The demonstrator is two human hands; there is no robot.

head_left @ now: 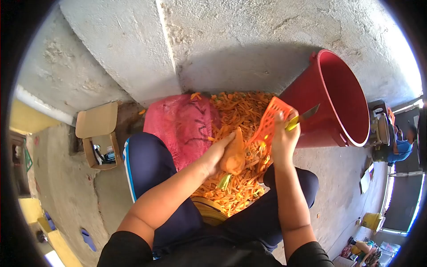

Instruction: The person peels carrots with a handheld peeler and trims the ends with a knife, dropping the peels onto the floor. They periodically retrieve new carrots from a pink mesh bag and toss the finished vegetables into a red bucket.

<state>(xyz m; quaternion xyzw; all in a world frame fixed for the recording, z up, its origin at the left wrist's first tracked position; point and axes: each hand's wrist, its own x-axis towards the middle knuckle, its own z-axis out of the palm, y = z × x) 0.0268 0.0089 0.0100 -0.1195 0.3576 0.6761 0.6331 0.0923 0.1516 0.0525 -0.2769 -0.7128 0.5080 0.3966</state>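
Observation:
My left hand (217, 155) is closed round a large orange vegetable (234, 156) with a short green stem at its lower end. My right hand (284, 135) grips a knife (308, 112) by its yellow handle, the blade pointing up and right towards the red bucket. An orange perforated plastic piece (272, 116) is beside the fingers of my right hand; whether they hold it too is unclear. Beneath both hands lies a heap of orange peelings (240, 113), between my legs and the wall.
A pink mesh sack (178, 127) lies left of the peelings. The large red bucket (307, 95) stands tilted in view at the right. An open cardboard box (116, 151) is on the floor at left. People (402, 149) are at the far right.

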